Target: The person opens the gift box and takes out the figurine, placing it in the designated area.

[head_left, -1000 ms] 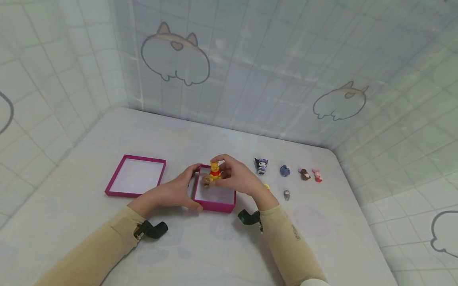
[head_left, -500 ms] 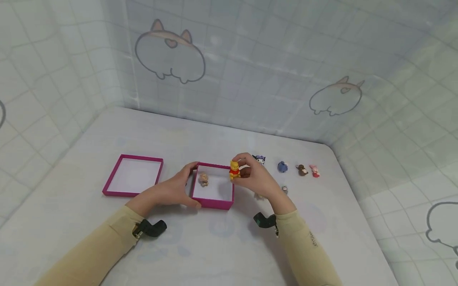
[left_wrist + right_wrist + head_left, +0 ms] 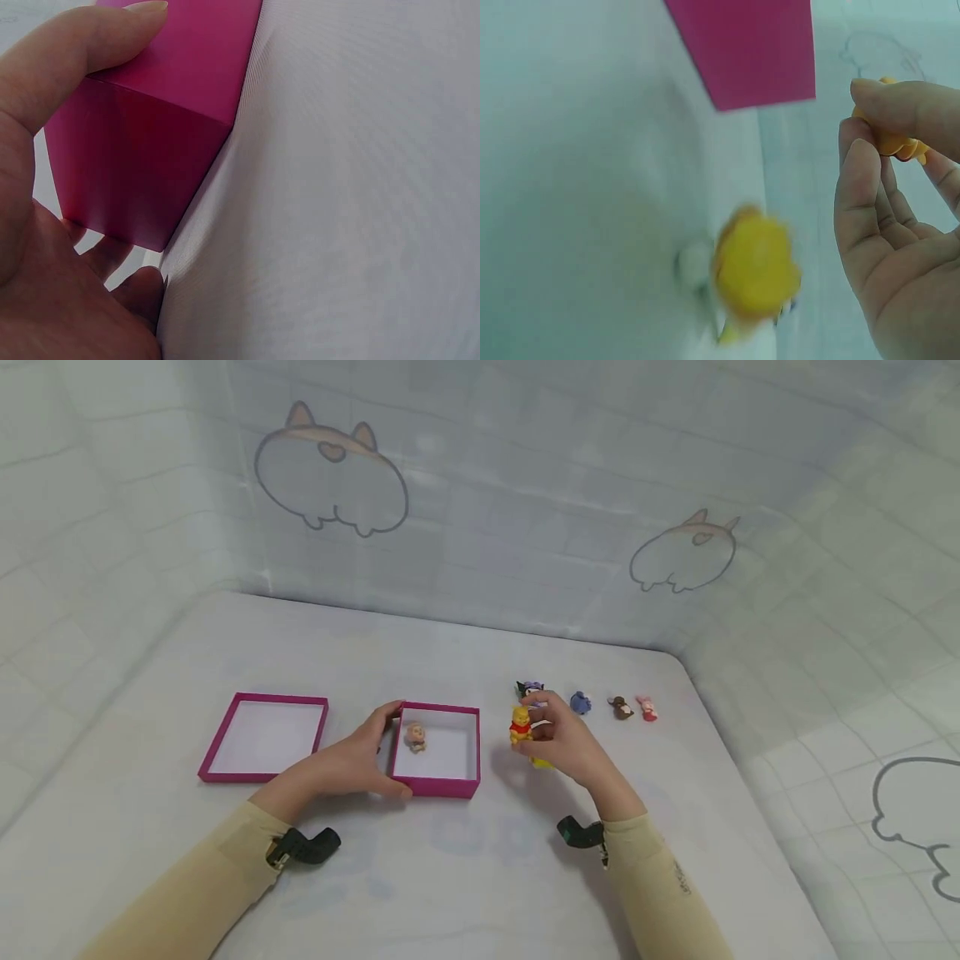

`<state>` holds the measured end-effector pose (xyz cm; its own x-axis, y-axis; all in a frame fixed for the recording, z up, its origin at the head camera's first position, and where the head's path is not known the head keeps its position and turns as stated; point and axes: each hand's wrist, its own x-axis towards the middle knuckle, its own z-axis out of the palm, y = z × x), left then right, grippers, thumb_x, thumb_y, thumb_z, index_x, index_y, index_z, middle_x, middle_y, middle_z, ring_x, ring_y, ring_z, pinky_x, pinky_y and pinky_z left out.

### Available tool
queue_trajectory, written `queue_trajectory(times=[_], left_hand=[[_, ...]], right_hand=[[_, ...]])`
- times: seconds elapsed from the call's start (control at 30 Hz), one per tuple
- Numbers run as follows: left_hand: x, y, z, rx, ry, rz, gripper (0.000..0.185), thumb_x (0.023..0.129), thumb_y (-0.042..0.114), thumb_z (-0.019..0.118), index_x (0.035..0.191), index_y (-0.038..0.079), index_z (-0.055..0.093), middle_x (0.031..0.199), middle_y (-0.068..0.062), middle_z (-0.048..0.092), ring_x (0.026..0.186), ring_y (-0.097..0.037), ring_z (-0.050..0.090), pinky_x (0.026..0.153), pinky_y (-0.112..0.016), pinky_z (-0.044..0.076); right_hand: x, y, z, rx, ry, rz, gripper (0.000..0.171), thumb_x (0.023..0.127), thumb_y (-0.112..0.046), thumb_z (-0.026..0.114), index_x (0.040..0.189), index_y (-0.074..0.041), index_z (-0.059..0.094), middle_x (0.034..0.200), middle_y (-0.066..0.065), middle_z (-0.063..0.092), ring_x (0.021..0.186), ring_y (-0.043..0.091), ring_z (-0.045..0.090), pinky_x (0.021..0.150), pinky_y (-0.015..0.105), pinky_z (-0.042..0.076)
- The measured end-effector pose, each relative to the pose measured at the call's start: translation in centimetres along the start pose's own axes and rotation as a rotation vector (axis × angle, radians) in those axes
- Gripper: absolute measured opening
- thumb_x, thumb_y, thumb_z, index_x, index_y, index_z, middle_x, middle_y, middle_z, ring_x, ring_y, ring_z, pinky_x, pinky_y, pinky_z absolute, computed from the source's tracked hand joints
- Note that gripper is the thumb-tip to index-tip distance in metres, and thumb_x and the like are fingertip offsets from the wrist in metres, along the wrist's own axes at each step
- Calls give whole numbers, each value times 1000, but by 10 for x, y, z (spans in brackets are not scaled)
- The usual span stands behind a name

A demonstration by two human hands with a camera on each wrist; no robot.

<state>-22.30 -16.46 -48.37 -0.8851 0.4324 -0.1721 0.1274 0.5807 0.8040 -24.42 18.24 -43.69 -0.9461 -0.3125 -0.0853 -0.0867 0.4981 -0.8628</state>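
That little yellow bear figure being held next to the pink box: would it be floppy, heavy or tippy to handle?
The yellow bear figure is probably stiff: it keeps its moulded shape while the right hand pinches it. It is likely light, since fingertips alone carry it. Small and rounded, it might tip over easily if set down carelessly.

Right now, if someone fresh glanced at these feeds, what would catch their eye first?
Probably the yellow bear figurine in a red shirt, pinched in the right hand just right of the magenta box. Next, the left hand gripping that box's near left corner, with a small tan figurine inside it. Its shallow magenta lid lies open further left, and a row of tiny figurines stands behind the right hand.
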Motion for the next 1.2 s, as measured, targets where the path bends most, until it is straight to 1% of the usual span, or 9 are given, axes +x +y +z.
queue_trajectory(times=[0.23, 0.4, 0.57, 0.67, 0.83, 0.97, 1.07, 1.13, 1.2], left_hand=[[-3, 1, 0, -17, 4, 19, 133, 63, 50, 90, 156, 17, 2, 161, -11, 14, 146, -31, 17, 113, -59, 25], [-3, 1, -1, -22, 5, 21, 133, 63, 49, 90, 156, 16, 2, 161, -11, 14, 146, -31, 17, 113, -59, 24], [-3, 2, -1, -17, 2, 25, 133, 63, 50, 90, 156, 16, 1, 161, -12, 13, 146, -31, 16, 113, -59, 23], [-2, 2, -1, -14, 3, 22, 133, 63, 50, 90, 156, 16, 1, 161, -12, 13, 146, -31, 16, 113, -59, 23], [0, 2, 0, -12, -5, 23, 133, 63, 51, 90, 156, 16, 1, 161, -11, 13, 146, -31, 16, 113, -59, 23], [0, 3, -1, -16, -16, 20, 134, 63, 50, 90, 156, 17, 1, 162, -11, 13, 147, -31, 16, 113, -59, 23], [-3, 1, -3, -9, -18, 11, 135, 62, 52, 90, 157, 18, 0, 162, -11, 12, 147, -32, 16, 112, -59, 25], [-6, -2, -4, -2, -9, -2, 136, 61, 54, 90, 157, 20, 0, 162, -11, 11, 147, -32, 15, 111, -60, 27], [-10, -7, -6, 2, 2, -15, 137, 60, 56, 90, 157, 21, -1, 162, -11, 11, 147, -33, 15, 111, -60, 28]], right_hand=[[-14, 23, -24, 19, 66, 88, 63, 78, -17, 86, 129, -26, 50, 120, 9, 61, 100, 26, 64, 81, 38, 57], [-21, 38, -44, -7, 113, 125, 65, 79, -17, 85, 132, -26, 50, 123, 9, 60, 104, 27, 62, 86, 40, 55], [-27, 48, -62, -49, 146, 149, 66, 79, -20, 85, 135, -28, 51, 124, 10, 59, 107, 29, 61, 90, 44, 54], [-30, 54, -72, -71, 145, 157, 65, 80, -24, 85, 135, -28, 50, 126, 10, 58, 109, 29, 60, 93, 47, 52], [-41, 69, -88, -63, 154, 153, 67, 82, -25, 83, 140, -23, 49, 131, 11, 55, 115, 30, 58, 97, 52, 48], [-49, 81, -97, -37, 184, 140, 69, 83, -22, 82, 142, -18, 48, 131, 13, 55, 114, 32, 57, 93, 41, 52], [-50, 88, -100, -15, 202, 136, 66, 83, -19, 82, 140, -18, 49, 128, 14, 55, 112, 32, 57, 85, 32, 54], [-48, 90, -100, -20, 201, 138, 66, 83, -19, 82, 141, -19, 50, 127, 14, 55, 112, 32, 56, 85, 32, 54], [-45, 91, -100, -31, 196, 141, 66, 83, -21, 82, 140, -22, 51, 127, 13, 55, 112, 32, 56, 88, 37, 53]])
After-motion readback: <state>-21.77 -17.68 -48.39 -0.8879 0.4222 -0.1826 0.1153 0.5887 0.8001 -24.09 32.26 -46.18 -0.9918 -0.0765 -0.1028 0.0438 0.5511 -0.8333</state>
